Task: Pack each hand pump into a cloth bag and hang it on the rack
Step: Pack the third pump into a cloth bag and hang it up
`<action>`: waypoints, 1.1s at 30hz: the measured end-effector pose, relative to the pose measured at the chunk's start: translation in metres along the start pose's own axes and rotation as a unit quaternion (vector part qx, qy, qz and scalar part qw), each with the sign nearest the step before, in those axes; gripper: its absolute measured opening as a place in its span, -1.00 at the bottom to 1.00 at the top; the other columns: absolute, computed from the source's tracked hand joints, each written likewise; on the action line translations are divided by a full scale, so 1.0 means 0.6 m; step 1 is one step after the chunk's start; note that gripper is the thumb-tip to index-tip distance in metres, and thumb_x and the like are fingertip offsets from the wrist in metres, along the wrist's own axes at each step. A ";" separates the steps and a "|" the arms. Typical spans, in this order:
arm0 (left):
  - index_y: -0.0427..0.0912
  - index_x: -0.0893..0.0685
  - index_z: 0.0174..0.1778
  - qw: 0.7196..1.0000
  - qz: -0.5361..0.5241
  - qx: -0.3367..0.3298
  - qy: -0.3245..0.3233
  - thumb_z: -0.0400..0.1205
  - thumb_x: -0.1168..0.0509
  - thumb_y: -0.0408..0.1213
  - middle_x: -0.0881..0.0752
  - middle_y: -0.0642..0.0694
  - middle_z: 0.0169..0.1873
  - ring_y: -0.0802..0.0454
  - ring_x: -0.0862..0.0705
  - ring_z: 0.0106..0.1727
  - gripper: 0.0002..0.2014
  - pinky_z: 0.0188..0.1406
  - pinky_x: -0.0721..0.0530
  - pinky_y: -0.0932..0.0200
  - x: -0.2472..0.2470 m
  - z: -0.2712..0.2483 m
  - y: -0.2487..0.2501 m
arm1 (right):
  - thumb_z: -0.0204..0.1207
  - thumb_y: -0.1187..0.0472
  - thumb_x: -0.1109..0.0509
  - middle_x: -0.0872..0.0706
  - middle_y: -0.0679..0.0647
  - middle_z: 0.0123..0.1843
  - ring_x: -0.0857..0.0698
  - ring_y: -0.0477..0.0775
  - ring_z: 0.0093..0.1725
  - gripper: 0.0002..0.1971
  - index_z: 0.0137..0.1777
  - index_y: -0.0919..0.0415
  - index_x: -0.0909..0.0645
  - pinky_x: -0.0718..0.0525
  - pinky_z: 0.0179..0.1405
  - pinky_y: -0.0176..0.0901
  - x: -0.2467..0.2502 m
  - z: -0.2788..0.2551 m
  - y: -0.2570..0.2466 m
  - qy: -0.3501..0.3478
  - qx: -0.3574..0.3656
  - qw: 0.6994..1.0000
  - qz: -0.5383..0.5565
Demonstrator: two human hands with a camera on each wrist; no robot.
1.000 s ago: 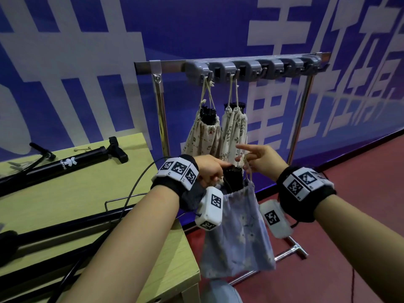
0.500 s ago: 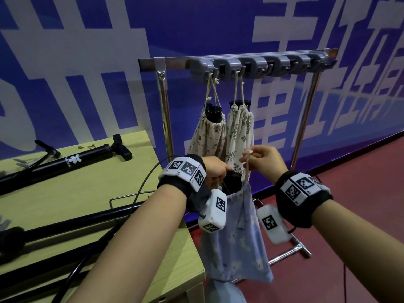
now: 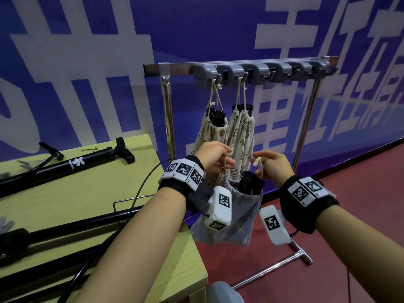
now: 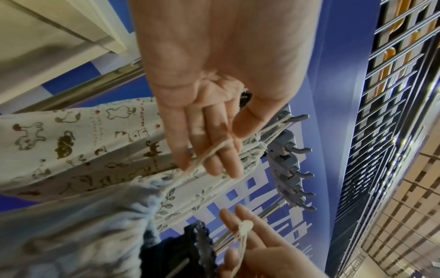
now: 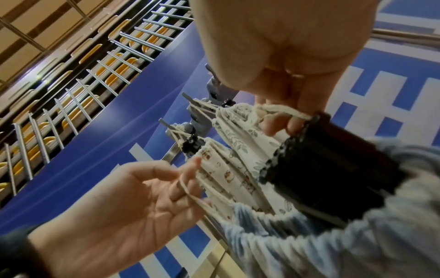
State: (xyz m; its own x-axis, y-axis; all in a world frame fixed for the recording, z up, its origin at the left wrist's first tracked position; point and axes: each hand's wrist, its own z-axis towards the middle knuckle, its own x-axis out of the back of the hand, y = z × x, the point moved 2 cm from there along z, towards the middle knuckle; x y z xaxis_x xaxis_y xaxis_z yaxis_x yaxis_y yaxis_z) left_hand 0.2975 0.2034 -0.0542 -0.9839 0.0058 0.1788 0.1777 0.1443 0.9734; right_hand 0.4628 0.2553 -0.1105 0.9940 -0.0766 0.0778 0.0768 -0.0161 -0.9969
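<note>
The blue cloth bag [image 3: 231,217] hangs in the air below the rack [image 3: 240,64], just in front of the two patterned bags [image 3: 227,136] already hooked there, with the black head of a hand pump [image 3: 249,182] sticking out of its gathered mouth. The left hand [image 3: 213,157] has one drawstring [image 4: 209,152] looped over its nearly straight fingers [image 4: 214,150], the thumb pressing on it. The right hand [image 3: 272,165] pinches the knotted end of the other cord [image 5: 278,112] between curled fingers. The cloth looks soft and limp, so it gives no grip of its own; the stiff pump inside probably carries most of the weight and would pull the bag straight down. The cords seem the sensible place to hold: thin and likely to slip unless pinched firmly, and their loop has to reach a free hook [image 3: 271,75] to the right of the hung bags.
</note>
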 end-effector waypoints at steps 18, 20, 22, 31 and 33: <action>-0.25 -0.54 -0.11 0.991 -0.079 -0.109 0.011 0.63 -0.27 -0.50 -0.73 -0.21 -0.27 0.07 -0.73 -0.43 -0.92 -0.47 -0.71 0.29 0.006 0.007 -0.004 | 0.57 0.34 -0.30 -0.74 0.11 -0.24 -0.50 -0.21 -0.67 -0.88 -0.16 0.25 -0.65 -0.48 -0.66 -0.42 0.016 -0.002 0.001 0.033 0.062 0.997 0.039; -0.22 -0.50 -0.14 0.993 -0.084 -0.079 0.026 0.70 -0.17 -0.43 -0.71 -0.21 -0.30 0.09 -0.72 -0.49 -0.90 -0.50 -0.70 0.31 0.007 0.012 -0.006 | 0.60 0.23 -0.31 -0.66 0.10 -0.37 -0.47 -0.16 -0.69 -0.77 -0.31 0.18 -0.56 -0.46 -0.69 -0.39 0.022 -0.001 0.004 0.049 0.052 0.996 0.059; -0.19 -0.45 -0.13 0.995 -0.076 -0.055 0.035 0.76 -0.06 -0.31 -0.73 -0.16 -0.35 0.13 -0.71 -0.52 -0.84 -0.53 -0.67 0.34 0.007 0.016 -0.009 | 0.62 0.14 -0.27 -0.57 0.12 -0.45 -0.46 -0.11 -0.69 -0.66 -0.42 0.15 -0.46 -0.35 -0.74 -0.41 0.027 0.000 0.007 0.077 0.054 0.995 0.042; -0.26 -0.48 -0.16 0.999 -0.029 0.043 -0.012 0.64 0.06 -0.60 -0.53 -0.15 -0.36 0.04 -0.43 -0.50 -0.74 -0.50 -0.56 0.22 0.000 0.003 -0.010 | 0.70 0.16 -0.12 -0.65 0.10 -0.32 -0.34 -0.17 -0.79 -0.68 -0.31 0.17 -0.45 -0.26 -0.77 -0.47 0.003 -0.012 -0.005 0.041 0.031 0.998 0.044; -0.24 -0.47 -0.17 0.998 -0.021 0.048 -0.030 0.60 0.08 -0.65 -0.52 -0.15 -0.31 0.03 -0.42 -0.46 -0.70 -0.38 -0.52 0.18 -0.011 0.003 -0.011 | 0.69 0.24 -0.14 -0.68 0.15 -0.32 -0.29 -0.16 -0.80 -0.69 -0.33 0.18 -0.43 -0.27 -0.77 -0.46 0.001 -0.015 0.001 0.049 0.073 0.994 0.061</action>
State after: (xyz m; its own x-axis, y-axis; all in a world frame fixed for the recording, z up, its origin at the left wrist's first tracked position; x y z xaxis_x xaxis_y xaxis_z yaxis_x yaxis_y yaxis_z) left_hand 0.3026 0.2041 -0.0617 -0.9904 0.0568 0.1257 0.1357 0.2405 0.9611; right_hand 0.4628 0.2463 -0.1108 0.9850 -0.1653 -0.0493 -0.0256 0.1425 -0.9895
